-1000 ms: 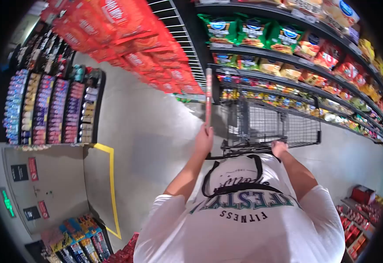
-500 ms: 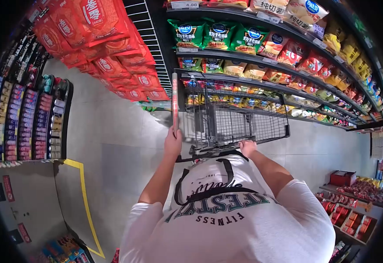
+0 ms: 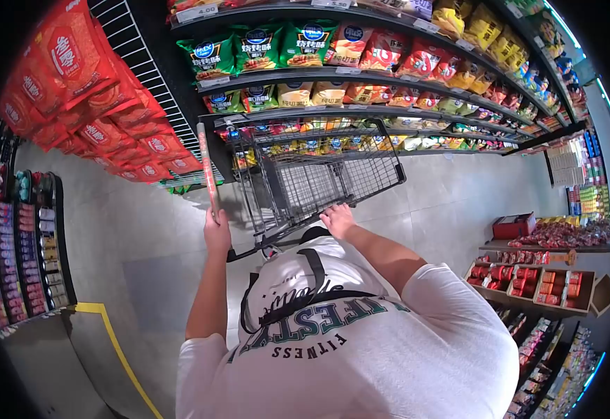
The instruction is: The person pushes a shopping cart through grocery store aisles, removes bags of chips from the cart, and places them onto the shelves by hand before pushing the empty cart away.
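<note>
My left hand (image 3: pixel 216 230) is closed around the lower end of a long, narrow, reddish patterned package (image 3: pixel 208 164), which stands nearly upright to the left of the cart. What the package contains cannot be made out. A black wire shopping cart (image 3: pixel 306 183) is in front of me, tilted in view, with no goods visible in its basket. My right hand (image 3: pixel 337 220) grips the near edge of the cart, its fingers curled over the bar. The cart's handle (image 3: pixel 252 250) runs just below and between my hands.
Shelves of chip bags (image 3: pixel 257 47) curve along the far side, close to the cart. Red snack bags (image 3: pixel 102 91) hang on a rack at left. Shelves of bottles (image 3: pixel 22 258) stand farther left. Boxes of red packets (image 3: pixel 528 283) are at right. Yellow tape (image 3: pixel 120 342) marks the floor.
My view has swung to the right, so the shelves, cart and hands sit farther left. More of the right-hand displays shows. Both hands keep their holds.
</note>
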A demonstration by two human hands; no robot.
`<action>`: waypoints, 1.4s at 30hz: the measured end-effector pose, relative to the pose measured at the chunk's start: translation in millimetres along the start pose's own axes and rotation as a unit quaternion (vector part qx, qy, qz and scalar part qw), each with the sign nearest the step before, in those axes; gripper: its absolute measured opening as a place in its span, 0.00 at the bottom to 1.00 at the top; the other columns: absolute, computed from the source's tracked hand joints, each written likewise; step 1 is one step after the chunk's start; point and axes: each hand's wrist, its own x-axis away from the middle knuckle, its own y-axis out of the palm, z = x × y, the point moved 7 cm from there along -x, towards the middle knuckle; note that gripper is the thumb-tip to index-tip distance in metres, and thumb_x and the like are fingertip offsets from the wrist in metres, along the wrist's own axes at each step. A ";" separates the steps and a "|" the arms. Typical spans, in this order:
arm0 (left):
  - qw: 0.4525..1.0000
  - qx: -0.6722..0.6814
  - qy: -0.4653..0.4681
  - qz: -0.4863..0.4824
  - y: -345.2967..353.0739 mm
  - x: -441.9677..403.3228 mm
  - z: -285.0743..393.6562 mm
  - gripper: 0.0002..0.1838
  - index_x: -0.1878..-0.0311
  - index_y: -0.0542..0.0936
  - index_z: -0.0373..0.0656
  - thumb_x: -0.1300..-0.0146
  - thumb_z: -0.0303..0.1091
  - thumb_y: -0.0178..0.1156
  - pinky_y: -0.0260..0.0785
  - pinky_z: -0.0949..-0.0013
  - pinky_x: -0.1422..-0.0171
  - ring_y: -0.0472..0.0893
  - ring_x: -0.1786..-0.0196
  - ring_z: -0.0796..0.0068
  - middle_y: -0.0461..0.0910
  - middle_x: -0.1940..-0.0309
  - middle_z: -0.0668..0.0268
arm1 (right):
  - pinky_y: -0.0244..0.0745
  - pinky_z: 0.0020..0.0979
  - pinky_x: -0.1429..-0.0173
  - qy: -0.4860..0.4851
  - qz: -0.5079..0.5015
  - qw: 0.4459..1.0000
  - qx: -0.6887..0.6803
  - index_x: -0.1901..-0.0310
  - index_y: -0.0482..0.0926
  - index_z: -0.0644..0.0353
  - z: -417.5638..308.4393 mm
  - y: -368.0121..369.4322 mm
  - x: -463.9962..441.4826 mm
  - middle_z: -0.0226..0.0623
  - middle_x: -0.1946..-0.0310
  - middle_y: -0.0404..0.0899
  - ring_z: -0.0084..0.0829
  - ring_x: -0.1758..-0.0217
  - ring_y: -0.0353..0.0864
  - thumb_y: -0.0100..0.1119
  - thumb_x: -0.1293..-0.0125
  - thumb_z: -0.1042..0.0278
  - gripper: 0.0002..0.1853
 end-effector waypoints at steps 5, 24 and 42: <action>1.000 0.025 -0.010 0.013 -2.7 14.0 3.6 0.19 0.41 0.76 0.39 0.26 0.43 0.55 0.73 0.60 0.56 0.83 0.65 0.63 0.83 0.68 0.60 | 0.58 0.47 0.26 0.017 -0.065 0.998 -0.002 0.48 0.84 0.57 -0.1 -7.4 3.7 0.47 0.45 0.80 0.46 0.34 0.73 0.43 0.23 0.45 0.26; 0.988 -0.138 -0.073 0.005 26.4 38.8 -9.7 0.25 0.40 0.76 0.41 0.23 0.52 0.48 0.73 0.55 0.46 0.84 0.53 0.57 0.85 0.58 0.58 | 0.61 0.58 0.30 -0.098 -0.159 0.981 -0.056 0.34 0.72 0.54 35.4 37.0 101.4 0.39 0.38 0.75 0.43 0.28 0.67 0.62 0.36 0.51 0.30; 0.910 -0.409 0.063 -0.013 147.6 106.2 127.1 0.35 0.28 0.65 0.46 0.38 0.42 0.64 0.70 0.50 0.35 0.78 0.38 0.49 0.77 0.40 0.53 | 0.67 0.52 0.32 -0.054 -0.275 0.908 -0.310 0.38 0.77 0.43 118.9 67.7 188.8 0.48 0.38 0.76 0.50 0.33 0.73 0.61 0.34 0.44 0.25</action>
